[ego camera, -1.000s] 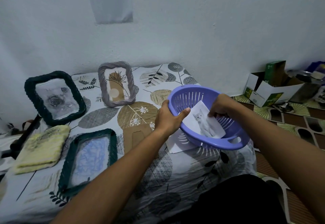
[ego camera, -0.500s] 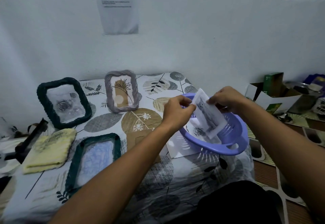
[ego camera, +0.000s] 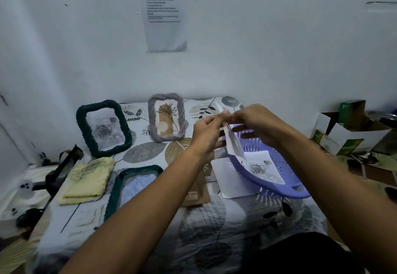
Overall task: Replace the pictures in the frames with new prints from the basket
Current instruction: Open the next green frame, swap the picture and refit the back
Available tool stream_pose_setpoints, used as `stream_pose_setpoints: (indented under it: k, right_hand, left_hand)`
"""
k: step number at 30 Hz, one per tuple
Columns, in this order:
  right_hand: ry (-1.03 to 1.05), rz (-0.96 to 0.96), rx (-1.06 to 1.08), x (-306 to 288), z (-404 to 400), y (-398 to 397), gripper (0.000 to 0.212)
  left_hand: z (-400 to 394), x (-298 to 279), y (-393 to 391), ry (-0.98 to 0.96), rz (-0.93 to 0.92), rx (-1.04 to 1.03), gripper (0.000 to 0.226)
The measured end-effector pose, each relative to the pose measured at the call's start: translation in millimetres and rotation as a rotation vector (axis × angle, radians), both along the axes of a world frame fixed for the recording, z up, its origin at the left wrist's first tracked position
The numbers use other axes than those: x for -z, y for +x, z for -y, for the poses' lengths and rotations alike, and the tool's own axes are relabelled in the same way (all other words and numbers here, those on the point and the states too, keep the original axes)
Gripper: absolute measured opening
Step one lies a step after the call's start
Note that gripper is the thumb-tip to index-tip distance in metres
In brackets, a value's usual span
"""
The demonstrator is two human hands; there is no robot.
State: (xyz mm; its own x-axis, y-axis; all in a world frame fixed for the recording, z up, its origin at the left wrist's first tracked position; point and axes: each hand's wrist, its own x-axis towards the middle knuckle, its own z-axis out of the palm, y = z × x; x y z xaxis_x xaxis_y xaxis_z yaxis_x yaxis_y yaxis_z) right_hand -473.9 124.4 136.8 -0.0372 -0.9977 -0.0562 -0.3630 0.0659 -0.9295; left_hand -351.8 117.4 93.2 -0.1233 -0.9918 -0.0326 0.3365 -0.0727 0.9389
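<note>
Dim, bluish, soft light; wide-angle bending at edges, slight motion blur throughout

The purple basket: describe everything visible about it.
The purple basket looks like moulded plastic, round, with slotted walls like a colander and a cut-out handle in its near rim. It sits tilted on the patterned bedsheet, right of the frames, partly on a white sheet of paper. Inside lies a rose print. Neither hand touches it; the left hand and right hand hold another print above it.
</note>
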Motion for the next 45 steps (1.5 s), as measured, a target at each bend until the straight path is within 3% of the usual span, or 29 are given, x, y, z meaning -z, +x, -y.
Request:
stream_pose_setpoints:
  k: [7, 10, 13, 16, 18, 20, 30, 34, 45]
  right_hand:
    - [-0.130, -0.082, -0.053, 6.1, -1.3, 54.6, 0.024]
    - [-0.220, -0.124, -0.026, 18.0, 5.1, 72.1, 0.033]
    - [-0.112, -0.017, -0.047, 31.8, 9.4, 86.4, 0.036]
    - [0.093, 0.186, -0.104, 41.5, 6.9, 102.3, 0.024]
    - [0.140, 0.213, -0.122, 49.7, 7.0, 112.8, 0.014]
    - [0.149, 0.203, -0.132, 59.0, 8.2, 122.7, 0.009]
    - [0.247, 0.030, -0.163, 113.6, 5.3, 158.4, 0.025]
    - [0.281, 0.003, -0.157, 125.4, -1.2, 166.9, 0.011]
    - [0.174, -0.249, -0.240, 142.4, 5.0, 179.6, 0.017]
  left_hand:
    - [-1.6, 4.7, 68.2, 0.060, -0.038, -0.176, 0.004]
    - [-3.8, 7.9, 103.9, 0.090, -0.070, -0.218, 0.014]
    - [-5.3, 17.3, 136.4, 0.109, -0.062, -0.233, 0.023]
    - [-10.2, 27.6, 161.4, 0.142, -0.043, -0.245, 0.014]
    - [-13.1, 34.7, 174.8, 0.164, -0.021, -0.255, 0.010]
    - [-15.9, 43.1, 188.4, 0.191, 0.057, -0.270, 0.008]
    - [-33.7, 87.7, 236.0, 0.261, 0.497, -0.232, 0.010]
    - [-36.0, 95.3, 246.2, 0.224, 0.672, -0.245, 0.014]
    - [-30.8, 106.9, 254.6, -0.020, 1.188, -0.206, 0.022]
